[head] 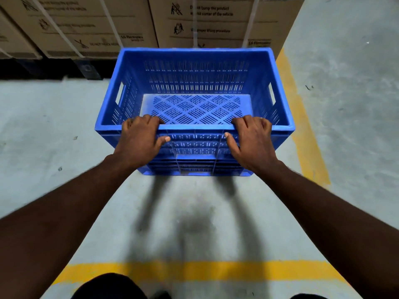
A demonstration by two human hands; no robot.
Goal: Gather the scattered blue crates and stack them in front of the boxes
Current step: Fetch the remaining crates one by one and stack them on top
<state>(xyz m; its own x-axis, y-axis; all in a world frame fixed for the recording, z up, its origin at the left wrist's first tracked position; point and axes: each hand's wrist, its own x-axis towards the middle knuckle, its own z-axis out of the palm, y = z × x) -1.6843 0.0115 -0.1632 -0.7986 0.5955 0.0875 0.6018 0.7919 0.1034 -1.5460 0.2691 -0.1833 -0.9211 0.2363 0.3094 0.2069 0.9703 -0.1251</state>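
Blue crate (196,76): where was it? — Desk

It stood on the grey concrete floor (54,117), which filled most of the frame. Behind it ran a row of brown cardboard boxes (86,24), printed with handling warnings and bound with white straps (110,22). The blue crate sat just in front of the right-hand box, its far wall close to the cardboard. Whether the two touched could not be told. — Photographer

And the paint on the ground? — Desk

One yellow line (194,270) crossed the floor near the bottom of the frame, well short of the crate. A second yellow stripe (302,126) ran along the crate's right side toward the boxes. — Photographer

The crate itself? — Desk

Upright and open at the top, with slotted walls, a lattice bottom and a handle slot (119,94) cut in each short side. Its lower front showed ribbed bands, and whether another crate sat beneath could not be told. — Photographer

The hands? — Desk

Two bare arms (64,201) reached in from the lower corners, and their shadows (194,223) fell on the floor just below the crate. The left hand (140,141) and the right hand (252,141) both gripped the near rim, set apart on either side of its middle. Fingers (151,119) were curled over the edge into the crate. Each thumb (165,139) lay against the outer front wall, pointing inward. — Photographer
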